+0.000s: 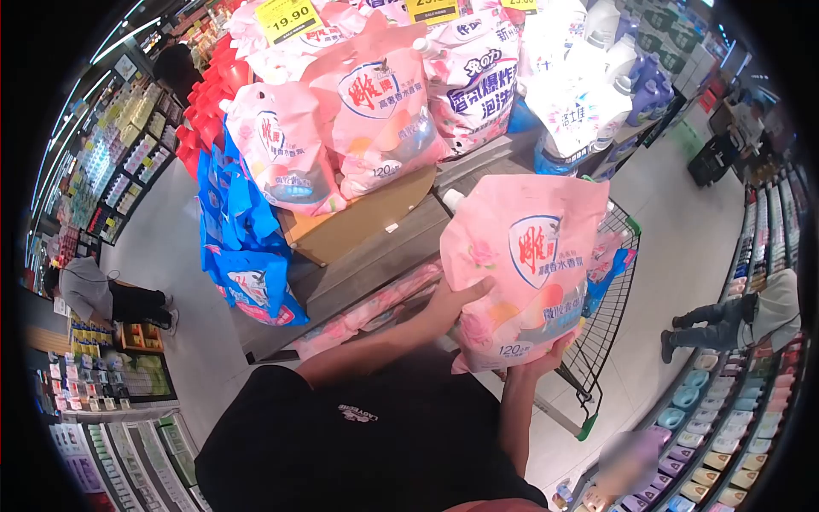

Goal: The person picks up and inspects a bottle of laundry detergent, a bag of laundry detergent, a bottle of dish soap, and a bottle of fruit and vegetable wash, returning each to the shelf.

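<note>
A large pink laundry detergent pouch [503, 264] with a white spout is held upright between my two hands, in front of the display. My left hand [465, 305] grips its left side, thumb on the front face. My right hand [544, 362] supports the bottom right corner from below, with its fingers partly hidden by the pouch. Matching pink pouches [371, 111] stand on the display just beyond. A shopping cart [610, 341] is behind and right of the held pouch, with pink and blue packs [610, 269] visible inside it.
Blue pouches [243, 226] hang over the display's left corner. White-and-pink bags [473, 81] and a yellow price sign [287, 19] are at the back. A person [742, 316] stands right near shelves [725, 435]; another person [107, 290] stands left.
</note>
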Tool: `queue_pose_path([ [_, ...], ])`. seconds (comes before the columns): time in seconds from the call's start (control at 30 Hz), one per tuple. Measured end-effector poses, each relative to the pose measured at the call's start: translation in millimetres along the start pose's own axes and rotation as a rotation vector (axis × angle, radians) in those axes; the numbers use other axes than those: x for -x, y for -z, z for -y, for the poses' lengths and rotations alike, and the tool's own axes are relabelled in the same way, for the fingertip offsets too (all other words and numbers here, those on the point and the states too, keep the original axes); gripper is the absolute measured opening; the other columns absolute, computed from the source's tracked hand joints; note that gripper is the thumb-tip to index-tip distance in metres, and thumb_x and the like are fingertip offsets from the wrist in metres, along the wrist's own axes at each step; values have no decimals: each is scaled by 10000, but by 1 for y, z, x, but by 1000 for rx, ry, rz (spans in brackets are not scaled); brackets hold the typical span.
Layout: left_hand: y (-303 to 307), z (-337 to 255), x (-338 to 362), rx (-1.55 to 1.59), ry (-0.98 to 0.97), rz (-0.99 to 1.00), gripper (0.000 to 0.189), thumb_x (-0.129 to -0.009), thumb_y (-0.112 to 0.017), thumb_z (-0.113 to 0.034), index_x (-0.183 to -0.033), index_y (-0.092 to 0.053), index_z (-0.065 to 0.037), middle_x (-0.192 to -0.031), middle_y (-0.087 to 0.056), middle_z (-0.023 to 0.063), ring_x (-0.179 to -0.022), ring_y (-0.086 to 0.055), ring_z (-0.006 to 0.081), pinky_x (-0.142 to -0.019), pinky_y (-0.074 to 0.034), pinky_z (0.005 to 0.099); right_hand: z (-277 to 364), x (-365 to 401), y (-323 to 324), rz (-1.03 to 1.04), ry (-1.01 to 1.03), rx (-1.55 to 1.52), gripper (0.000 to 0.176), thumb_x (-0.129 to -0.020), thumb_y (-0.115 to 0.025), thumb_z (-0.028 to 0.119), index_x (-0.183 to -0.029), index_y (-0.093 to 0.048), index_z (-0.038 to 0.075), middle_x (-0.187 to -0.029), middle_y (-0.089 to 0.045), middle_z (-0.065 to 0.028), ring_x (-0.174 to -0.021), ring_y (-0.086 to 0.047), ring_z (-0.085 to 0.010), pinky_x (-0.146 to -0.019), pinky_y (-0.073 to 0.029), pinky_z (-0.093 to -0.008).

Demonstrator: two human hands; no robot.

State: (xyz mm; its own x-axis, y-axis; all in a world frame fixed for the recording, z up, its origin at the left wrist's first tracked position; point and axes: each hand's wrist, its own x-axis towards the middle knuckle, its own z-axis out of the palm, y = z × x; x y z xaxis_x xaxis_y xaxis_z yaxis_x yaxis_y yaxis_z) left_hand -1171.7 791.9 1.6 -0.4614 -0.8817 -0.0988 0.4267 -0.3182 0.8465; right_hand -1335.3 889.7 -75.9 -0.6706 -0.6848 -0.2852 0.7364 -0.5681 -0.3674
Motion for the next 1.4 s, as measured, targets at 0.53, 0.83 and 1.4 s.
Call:
queue_pose_path([
  [0.53, 18, -22, -3, -359, -353, -201, 130, -980, -732, -139, -1012, -710, -15, -879, -688, -1, -760, -633, 96, -701, -529, 282, -44, -5, -15, 355, -861, 353, 750, -1062, -398, 641, -1565, -342, 87, -1528, -494, -190, -1359, -542, -374, -1106, -457, -564],
  [0.83, 96, -52, 19, -477, -458, -496, 315, -949, -772, -174, -1168, -669, 27, -1031, -696, 42, -930, -651, 119, -841, -519, 292, -67, -1, -25, 432, -1020, 594, 664, -1038, -629, 346, -1566, -323, 84, -1465, -516, -171, -1339, -549, -327, -1076, -499, -506],
  [1.4, 195, -38, -69, -505, -466, -465, 274, -973, -767, -218, -1091, -739, 28, -1003, -722, 32, -879, -656, 115, -801, -523, 291, -181, -53, -52, 502, -826, 632, 969, -964, -663, 170, -1684, -14, 139, -1611, -375, -98, -1390, -441, -260, -1126, -402, -530],
])
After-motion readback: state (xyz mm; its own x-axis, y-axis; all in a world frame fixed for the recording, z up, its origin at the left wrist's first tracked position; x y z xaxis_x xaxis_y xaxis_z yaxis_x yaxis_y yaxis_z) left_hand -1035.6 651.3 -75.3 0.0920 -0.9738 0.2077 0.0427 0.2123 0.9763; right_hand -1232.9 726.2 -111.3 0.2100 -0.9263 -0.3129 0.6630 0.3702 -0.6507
